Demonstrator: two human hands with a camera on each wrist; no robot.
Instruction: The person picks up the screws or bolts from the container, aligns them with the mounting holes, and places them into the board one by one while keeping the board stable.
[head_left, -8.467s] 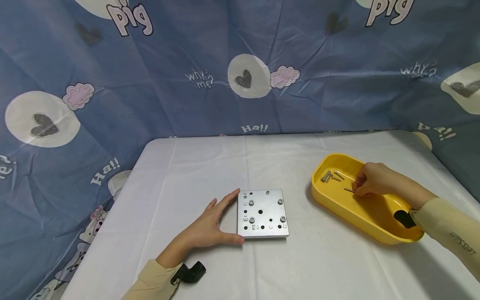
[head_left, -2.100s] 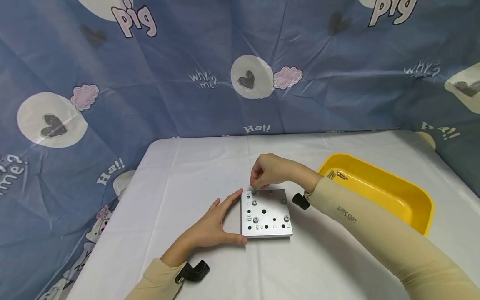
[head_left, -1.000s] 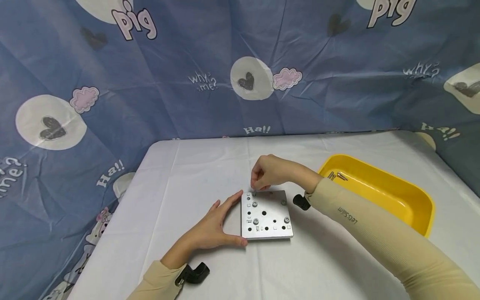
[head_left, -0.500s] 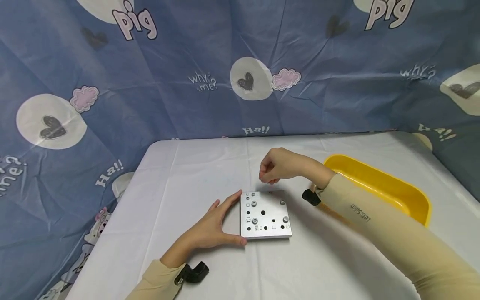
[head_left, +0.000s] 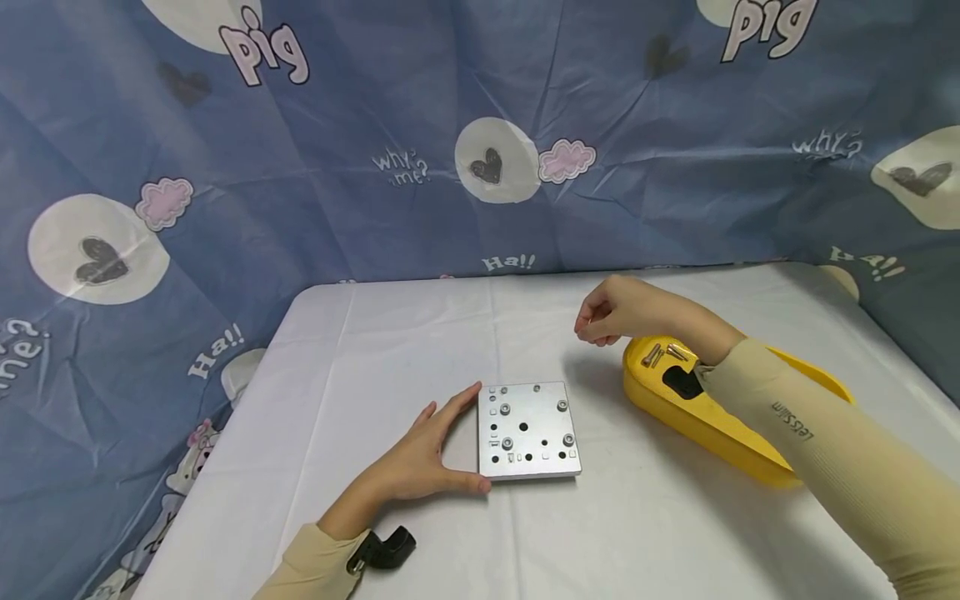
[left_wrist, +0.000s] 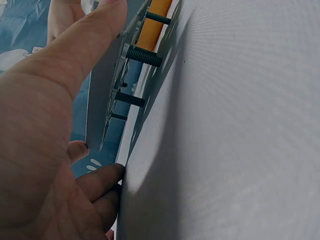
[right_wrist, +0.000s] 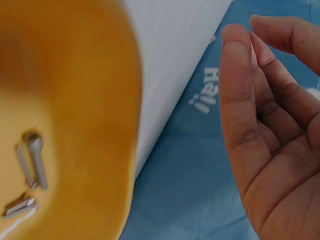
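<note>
A square metal plate (head_left: pixel 536 429) with holes and several socket-head screws (head_left: pixel 505 409) lies on the table before me. My left hand (head_left: pixel 420 458) holds it by the left side, thumb at the front corner and index finger at the back corner. From the left wrist view, threaded screw shanks (left_wrist: pixel 143 56) stick out below the plate, above the cloth. My right hand (head_left: pixel 626 310) hovers beyond the yellow tray's (head_left: pixel 690 417) near-left end, fingers loosely bent. In the right wrist view nothing shows between its thumb and fingertips. Several loose screws (right_wrist: pixel 36 155) lie inside the tray.
White cloth (head_left: pixel 405 350) covers the table. A blue printed curtain (head_left: pixel 420 225) hangs behind and along its sides. My right forearm (head_left: pixel 817 433) passes over the tray and hides part of it. Each wrist wears a black camera mount (head_left: pixel 386 550).
My right hand took a screw from the tray, brought it to the plate's back-left hole and let go. A small screw head shows there now. The hand has moved back right; the left stays.
</note>
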